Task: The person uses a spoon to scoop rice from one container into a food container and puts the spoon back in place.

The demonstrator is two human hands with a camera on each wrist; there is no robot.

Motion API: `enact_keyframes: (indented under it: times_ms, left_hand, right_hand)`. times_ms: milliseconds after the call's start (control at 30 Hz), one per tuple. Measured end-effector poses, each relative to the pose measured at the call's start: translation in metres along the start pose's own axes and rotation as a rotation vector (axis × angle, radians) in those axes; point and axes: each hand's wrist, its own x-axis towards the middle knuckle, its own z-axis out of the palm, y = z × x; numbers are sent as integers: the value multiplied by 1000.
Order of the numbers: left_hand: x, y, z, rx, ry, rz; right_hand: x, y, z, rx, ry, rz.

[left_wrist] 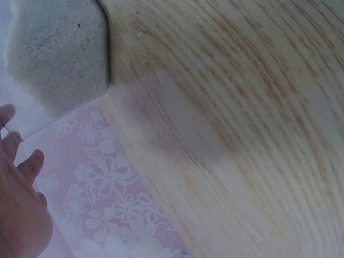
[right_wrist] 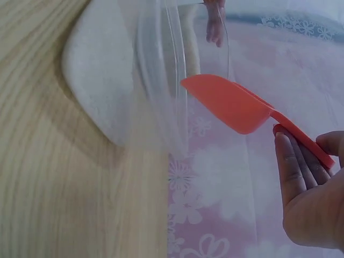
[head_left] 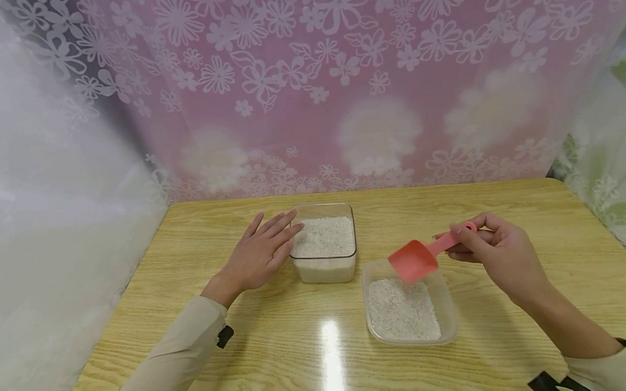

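My right hand (head_left: 507, 258) pinches the handle of a red scoop (head_left: 413, 261) between thumb and fingers. The scoop's bowl hangs over the far rim of a clear plastic container (head_left: 449, 329), which holds a layer of white rice-like grains (head_left: 402, 310). In the right wrist view the scoop (right_wrist: 228, 102) is tilted and no grains show on it. With fingers straight and spread, my left hand (head_left: 260, 252) touches the left rim of a clear, dark-rimmed container (head_left: 326, 270) that is fuller of the same grains. In the left wrist view, the left hand's fingers (left_wrist: 32, 165) are beside that container's rim.
Both containers stand on a wood-grain table (head_left: 277, 346), the fuller one farther back and to the left. A pink floral curtain (head_left: 299, 104) hangs behind the table's far edge. Pale sheets (head_left: 59, 198) enclose the left and right sides.
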Motion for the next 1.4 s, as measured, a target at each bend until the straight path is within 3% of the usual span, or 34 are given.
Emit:
enact_keyframes:
  times_ms: [167,333,467,567,767,1133,1400]
  left_hand:
    - [-1,0,0,13,7,2]
    - [-2,-1,0,3,9,0]
    - [-3,-2,0,5,5,-7]
    - [-3,-2,0,10,3,-6]
    - [-2,-2,0,19,10,6]
    - [0,0,-2,56,-8,4]
    - [1,0,-3,53,-10,4]
  right_hand:
    - [7,-5,-4,11,-24,-1]
    - [16,-11,-5,39,9,34]
    - [29,-13,-5,192,3,87]
    - [40,-13,-2,383,-22,136]
    - [60,-9,15,617,-54,178]
    - [86,8,57,647,-19,296]
    - [94,21,73,656,-65,307]
